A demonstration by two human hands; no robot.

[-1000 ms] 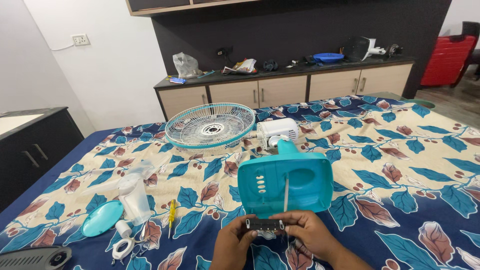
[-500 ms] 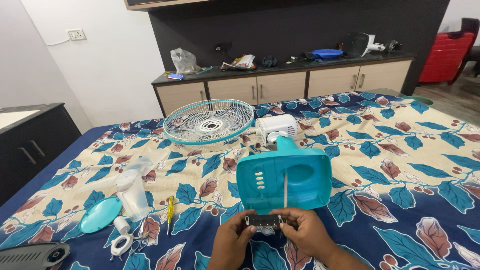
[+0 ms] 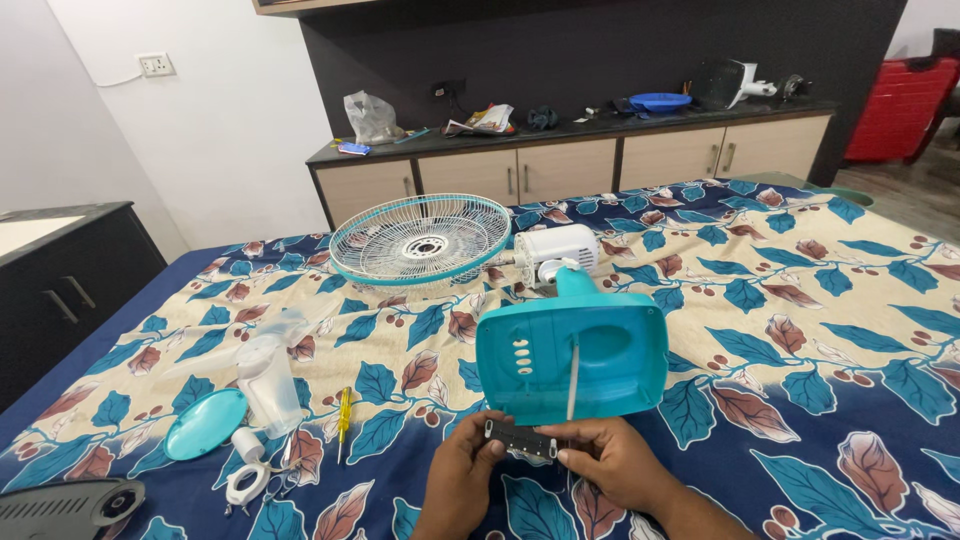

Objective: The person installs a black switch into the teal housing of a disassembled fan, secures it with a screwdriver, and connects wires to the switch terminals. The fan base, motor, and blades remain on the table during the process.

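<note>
Floral bedsheet (image 3: 800,300), both hands gripping small black switch panel (image 3: 520,439) between them, teal fan base (image 3: 572,350) just beyond.

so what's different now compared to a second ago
Very little. Both hands, left hand and right hand, hold the small black switch strip just as before, in front of the teal fan base. Nothing was picked up or let go. The fan grille, white motor and yellow screwdriver lie where they were.
</note>
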